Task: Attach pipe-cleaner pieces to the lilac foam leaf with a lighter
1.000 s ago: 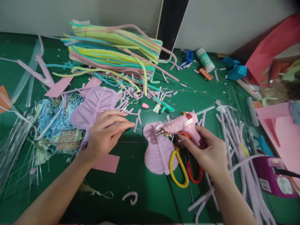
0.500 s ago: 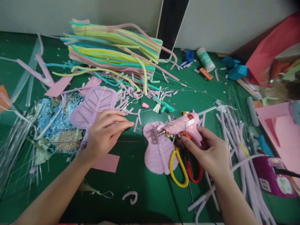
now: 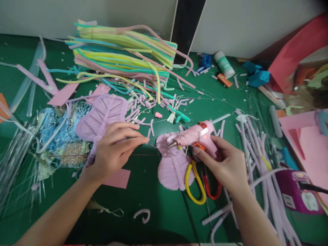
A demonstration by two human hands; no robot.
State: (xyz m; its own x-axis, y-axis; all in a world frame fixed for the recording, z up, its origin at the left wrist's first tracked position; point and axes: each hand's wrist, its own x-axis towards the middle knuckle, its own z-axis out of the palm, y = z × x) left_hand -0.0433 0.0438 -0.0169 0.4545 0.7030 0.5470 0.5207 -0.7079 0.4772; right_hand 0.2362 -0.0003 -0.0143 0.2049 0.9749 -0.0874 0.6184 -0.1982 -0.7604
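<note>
My right hand [image 3: 227,162] grips a pink hot glue gun [image 3: 198,135], its metal nozzle pointing left over a lilac pipe-cleaner wing shape [image 3: 171,169] on the table. Between thumb and fingertips, my left hand [image 3: 119,145] pinches a thin strand [image 3: 153,146] that runs toward the nozzle; whether it is wire or glue I cannot tell. A second lilac wing shape [image 3: 102,114] lies behind my left hand, partly covered by it. Under the glue gun are tool handles, one yellow [image 3: 188,186] and one red [image 3: 216,194]; their heads are mostly hidden.
Bundled coloured pipe cleaners [image 3: 123,51] lie at the back. Loose lilac pipe cleaners [image 3: 263,171] and a purple device [image 3: 298,191] are on the right. Blue tassels [image 3: 55,128] lie left, with a pink card [image 3: 116,178] and a curled lilac piece [image 3: 145,216] nearer me.
The glue gun and my right hand have shifted slightly left and down over the wing shape. My left hand keeps its pinch, almost in the same place.
</note>
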